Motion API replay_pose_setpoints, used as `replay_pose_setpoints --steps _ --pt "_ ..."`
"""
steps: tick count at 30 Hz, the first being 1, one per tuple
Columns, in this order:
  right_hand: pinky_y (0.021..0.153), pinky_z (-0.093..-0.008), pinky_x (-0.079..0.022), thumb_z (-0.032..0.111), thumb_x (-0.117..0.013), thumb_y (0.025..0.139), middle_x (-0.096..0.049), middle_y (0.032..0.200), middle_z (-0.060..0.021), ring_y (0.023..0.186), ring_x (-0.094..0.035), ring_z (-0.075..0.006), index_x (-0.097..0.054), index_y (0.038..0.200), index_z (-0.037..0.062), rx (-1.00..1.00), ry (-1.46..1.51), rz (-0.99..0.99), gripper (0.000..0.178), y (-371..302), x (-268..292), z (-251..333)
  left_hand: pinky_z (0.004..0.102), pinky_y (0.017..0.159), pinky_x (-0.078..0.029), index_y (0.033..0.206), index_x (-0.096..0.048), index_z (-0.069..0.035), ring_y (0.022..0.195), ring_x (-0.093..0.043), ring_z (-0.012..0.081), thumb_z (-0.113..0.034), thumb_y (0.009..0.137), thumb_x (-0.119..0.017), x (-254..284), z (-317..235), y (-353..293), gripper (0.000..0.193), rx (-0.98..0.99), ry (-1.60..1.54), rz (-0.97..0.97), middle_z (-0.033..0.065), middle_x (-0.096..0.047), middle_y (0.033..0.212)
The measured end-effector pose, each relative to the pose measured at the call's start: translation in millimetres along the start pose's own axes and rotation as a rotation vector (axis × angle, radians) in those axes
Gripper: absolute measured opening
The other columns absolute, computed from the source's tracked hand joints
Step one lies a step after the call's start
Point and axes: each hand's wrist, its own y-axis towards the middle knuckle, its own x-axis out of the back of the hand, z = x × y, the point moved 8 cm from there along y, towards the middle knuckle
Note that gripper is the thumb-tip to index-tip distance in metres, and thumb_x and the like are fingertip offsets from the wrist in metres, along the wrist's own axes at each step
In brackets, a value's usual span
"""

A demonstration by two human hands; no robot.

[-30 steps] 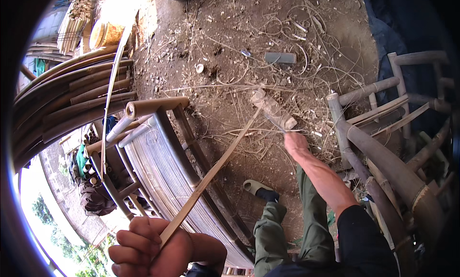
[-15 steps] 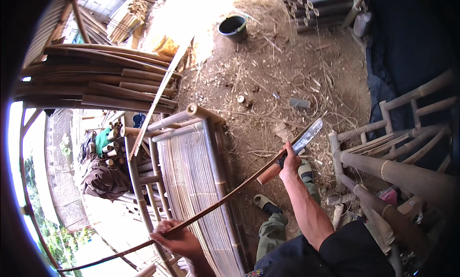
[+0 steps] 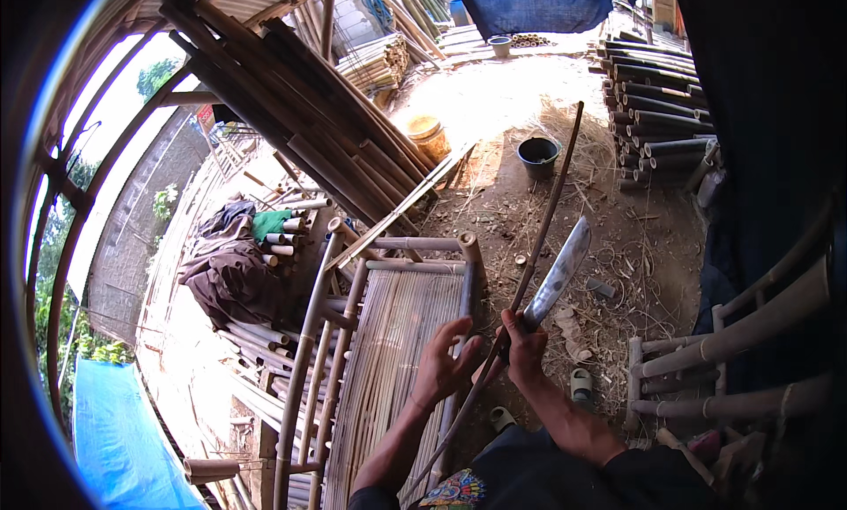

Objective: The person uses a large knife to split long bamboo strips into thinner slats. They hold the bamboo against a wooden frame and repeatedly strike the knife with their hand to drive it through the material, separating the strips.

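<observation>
My right hand (image 3: 528, 349) is closed around the grip of a machete with a broad, shiny blade (image 3: 561, 272) that points up and away from me. The same hand also pins a long, thin, dark bamboo strip (image 3: 551, 204) alongside the blade. This strip runs from far above the hand down to near my lap. My left hand (image 3: 443, 365) is open, thumb and fingers apart, just left of the strip and above a bamboo bench (image 3: 379, 333) with a slatted top. Part of the machete's handle is hidden by my fingers.
A black bucket (image 3: 538, 160) stands on the shaving-strewn ground ahead. Dark bamboo lengths (image 3: 300, 113) lean at the left, and cut poles (image 3: 662, 113) are stacked at far right. Bamboo frames (image 3: 732, 369) stand close on my right. A pale split length (image 3: 406, 206) crosses the bench's far end.
My left hand has let go of the bamboo strip and opened. The strip has swung from a low slant to a steep one, still in my right hand with the machete. The view has tilted up.
</observation>
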Motion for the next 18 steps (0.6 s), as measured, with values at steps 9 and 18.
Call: replay_pose_setpoints --steps 9,18 --pt "0.052 -0.0274 -0.047 0.02 -0.078 0.079 -0.059 0.063 -0.0029 0.055 -0.059 -0.0122 -0.056 0.079 0.0091 0.004 -0.107 0.399 0.025 -64 -60 6 0.0234 0.064 -0.047 0.105 -0.064 0.0 0.074 -0.059 0.0088 -0.031 0.087 -0.069 33 -86 110 0.036 0.009 -0.476 -0.052 0.0041 -0.064 0.084" --pt "0.054 -0.0264 -0.049 0.021 -0.078 0.079 -0.061 0.067 -0.0028 0.061 -0.062 -0.0124 -0.058 0.082 0.0083 -0.071 -0.196 0.475 0.023 -46 -45 25 0.0253 0.057 -0.049 0.093 -0.062 -0.004 0.068 -0.061 0.0136 -0.023 0.092 -0.063 16 -53 99 0.019 0.183 -1.114 -0.415 0.0031 -0.06 0.074"
